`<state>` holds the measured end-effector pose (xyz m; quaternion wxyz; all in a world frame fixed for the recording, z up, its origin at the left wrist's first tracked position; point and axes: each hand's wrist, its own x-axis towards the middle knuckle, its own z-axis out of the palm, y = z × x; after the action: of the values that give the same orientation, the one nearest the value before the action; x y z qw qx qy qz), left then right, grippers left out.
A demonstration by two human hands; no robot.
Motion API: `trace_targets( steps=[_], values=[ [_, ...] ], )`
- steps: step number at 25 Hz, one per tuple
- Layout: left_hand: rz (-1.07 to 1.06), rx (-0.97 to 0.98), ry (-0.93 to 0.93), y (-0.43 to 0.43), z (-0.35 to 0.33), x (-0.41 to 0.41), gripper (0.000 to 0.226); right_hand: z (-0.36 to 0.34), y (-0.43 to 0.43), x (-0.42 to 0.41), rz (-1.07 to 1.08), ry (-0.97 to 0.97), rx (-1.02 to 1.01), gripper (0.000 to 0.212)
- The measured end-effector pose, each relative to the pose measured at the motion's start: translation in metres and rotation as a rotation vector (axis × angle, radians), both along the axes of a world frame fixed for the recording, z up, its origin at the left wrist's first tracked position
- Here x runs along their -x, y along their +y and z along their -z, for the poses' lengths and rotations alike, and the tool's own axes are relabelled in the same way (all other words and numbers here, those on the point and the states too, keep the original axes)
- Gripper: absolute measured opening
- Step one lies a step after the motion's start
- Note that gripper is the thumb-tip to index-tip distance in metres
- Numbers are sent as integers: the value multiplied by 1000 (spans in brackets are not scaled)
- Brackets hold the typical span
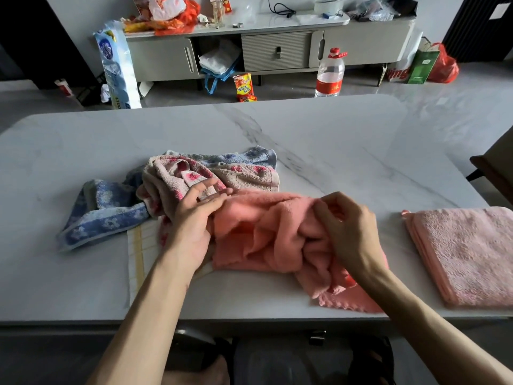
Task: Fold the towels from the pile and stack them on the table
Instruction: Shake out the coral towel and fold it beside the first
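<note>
Your two bare hands work one crumpled coral towel at the near edge of the marble table. On that towel's left edge, where it meets the pile, your left hand lies flat with fingers straight. On its right side, your right hand pinches a raised fold in curled fingers, and your right forearm hides part of its near corner.

Just left of and behind the coral towel sit three loose towels: one beige spotted towel, one blue floral towel and one white striped towel, this last mostly covered by the others and your left arm. Blue cloth behind the beige one may be the same blue towel; you cannot tell.

Right of the coral towel, apart from it, lies one folded pink towel. Far beyond, off the table, are one water bottle, one snack packet and one grey cabinet.
</note>
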<state>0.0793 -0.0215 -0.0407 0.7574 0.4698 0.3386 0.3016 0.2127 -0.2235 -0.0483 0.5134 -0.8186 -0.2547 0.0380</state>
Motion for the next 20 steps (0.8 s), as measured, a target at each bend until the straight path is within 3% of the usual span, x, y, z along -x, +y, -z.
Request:
trace_targets(
  steps=[1,3,5,8,12,14,16,18,20],
  values=[
    [-66,-117,27,1,3,0,36,0,0,-2,57,40,-21,9],
    [-139,-620,182,-5,8,0,33,0,1,-3,95,34,-67,7],
    [58,-969,201,-21,8,-5,32,-2,2,-2,25,3,-160,6],
    [398,-1085,314,-40,11,-16,50,-10,2,2,-210,166,-431,8],
    [309,-1238,697,-23,26,-10,24,-21,-2,5,-261,348,-643,8],
    [224,-1093,583,-9,26,-2,20,-17,-3,-3,-80,352,-643,11],
    [113,-755,317,-6,13,3,27,-7,-3,-17,128,374,-564,12],
    [8,-395,107,-8,-4,4,22,4,-2,-26,215,377,-456,14],
    [-36,-199,33,-8,-10,4,15,9,-3,-29,223,293,-349,14]
  ],
)
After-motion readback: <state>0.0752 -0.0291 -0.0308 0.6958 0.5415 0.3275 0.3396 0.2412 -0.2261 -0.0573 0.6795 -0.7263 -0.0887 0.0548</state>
